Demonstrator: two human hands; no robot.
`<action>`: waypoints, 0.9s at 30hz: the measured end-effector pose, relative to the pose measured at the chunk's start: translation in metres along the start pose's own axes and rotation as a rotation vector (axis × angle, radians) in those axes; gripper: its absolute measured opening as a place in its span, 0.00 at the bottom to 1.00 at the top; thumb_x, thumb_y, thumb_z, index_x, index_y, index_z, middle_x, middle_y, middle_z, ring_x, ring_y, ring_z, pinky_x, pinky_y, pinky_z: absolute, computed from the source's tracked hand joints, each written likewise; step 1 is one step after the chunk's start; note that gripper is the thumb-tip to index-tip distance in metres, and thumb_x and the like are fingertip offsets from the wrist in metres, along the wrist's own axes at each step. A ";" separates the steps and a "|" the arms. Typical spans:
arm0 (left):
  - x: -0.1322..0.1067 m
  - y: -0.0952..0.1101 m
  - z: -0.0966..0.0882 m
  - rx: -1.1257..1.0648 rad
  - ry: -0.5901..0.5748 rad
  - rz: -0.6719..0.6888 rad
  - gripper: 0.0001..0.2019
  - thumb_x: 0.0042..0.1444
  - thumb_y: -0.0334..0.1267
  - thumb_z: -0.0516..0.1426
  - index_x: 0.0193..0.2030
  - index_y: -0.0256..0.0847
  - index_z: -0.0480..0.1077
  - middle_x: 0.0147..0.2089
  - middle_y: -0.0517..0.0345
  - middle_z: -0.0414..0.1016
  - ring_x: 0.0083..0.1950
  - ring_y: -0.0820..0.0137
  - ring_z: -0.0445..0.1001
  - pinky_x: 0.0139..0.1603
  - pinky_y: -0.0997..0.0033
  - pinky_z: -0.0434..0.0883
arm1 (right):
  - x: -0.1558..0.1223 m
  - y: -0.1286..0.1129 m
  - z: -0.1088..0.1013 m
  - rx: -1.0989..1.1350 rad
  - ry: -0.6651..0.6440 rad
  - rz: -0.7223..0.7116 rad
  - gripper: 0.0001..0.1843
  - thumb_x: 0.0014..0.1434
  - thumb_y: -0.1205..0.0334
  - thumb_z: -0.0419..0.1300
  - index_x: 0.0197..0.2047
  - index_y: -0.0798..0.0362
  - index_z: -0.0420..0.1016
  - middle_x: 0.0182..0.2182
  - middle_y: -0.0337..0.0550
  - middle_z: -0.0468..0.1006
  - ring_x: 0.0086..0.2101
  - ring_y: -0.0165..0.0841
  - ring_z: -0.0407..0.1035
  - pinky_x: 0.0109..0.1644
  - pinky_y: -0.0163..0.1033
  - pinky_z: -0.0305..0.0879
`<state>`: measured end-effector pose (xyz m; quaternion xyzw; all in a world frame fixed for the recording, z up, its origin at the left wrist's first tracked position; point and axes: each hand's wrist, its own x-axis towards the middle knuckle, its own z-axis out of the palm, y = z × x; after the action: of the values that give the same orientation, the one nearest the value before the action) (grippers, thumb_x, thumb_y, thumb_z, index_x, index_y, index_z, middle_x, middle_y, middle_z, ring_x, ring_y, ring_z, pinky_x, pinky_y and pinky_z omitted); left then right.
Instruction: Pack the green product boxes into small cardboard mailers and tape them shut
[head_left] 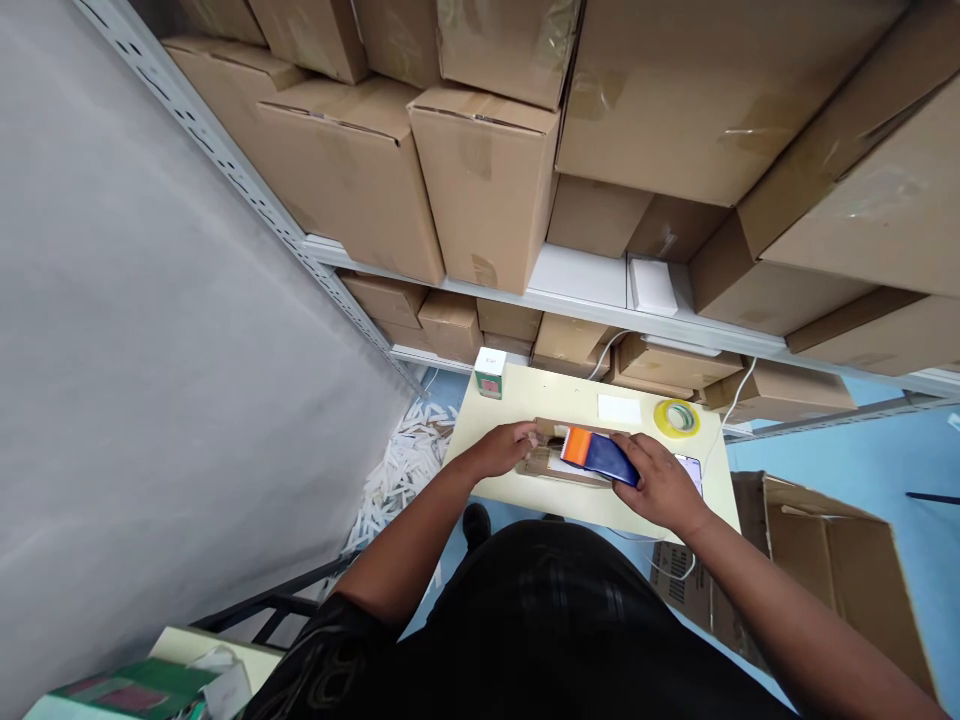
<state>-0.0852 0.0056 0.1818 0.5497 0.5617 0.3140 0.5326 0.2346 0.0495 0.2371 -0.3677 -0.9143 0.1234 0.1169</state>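
Note:
A small flat cardboard box [551, 463] lies on a pale yellow table [525, 400] in front of me. My left hand [504, 447] rests on the box's left end with its fingers curled over the edge. My right hand [660, 480] grips a blue and orange handheld tool [596, 452], apparently a tape dispenser, and holds it against the top of the box.
On the table stand a small white and green carton [489, 372], a white label [619, 408], a yellow tape roll [676, 417] and a phone [691, 468]. Shelves of cardboard boxes [480, 170] rise behind. An open carton [825, 560] sits on the blue floor at right; paper strips [397, 470] litter the left.

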 end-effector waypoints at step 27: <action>0.023 -0.092 0.023 0.444 0.342 0.073 0.13 0.69 0.36 0.50 0.46 0.41 0.77 0.42 0.51 0.79 0.46 0.62 0.76 0.53 0.60 0.74 | 0.037 -0.017 0.025 -0.115 -0.328 0.003 0.38 0.61 0.55 0.58 0.73 0.55 0.59 0.50 0.54 0.73 0.49 0.47 0.70 0.56 0.49 0.67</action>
<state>-0.0854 0.0041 0.0841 0.6120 0.6782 0.2905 0.2848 0.1898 0.0603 0.2238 -0.3500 -0.9261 0.1294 -0.0550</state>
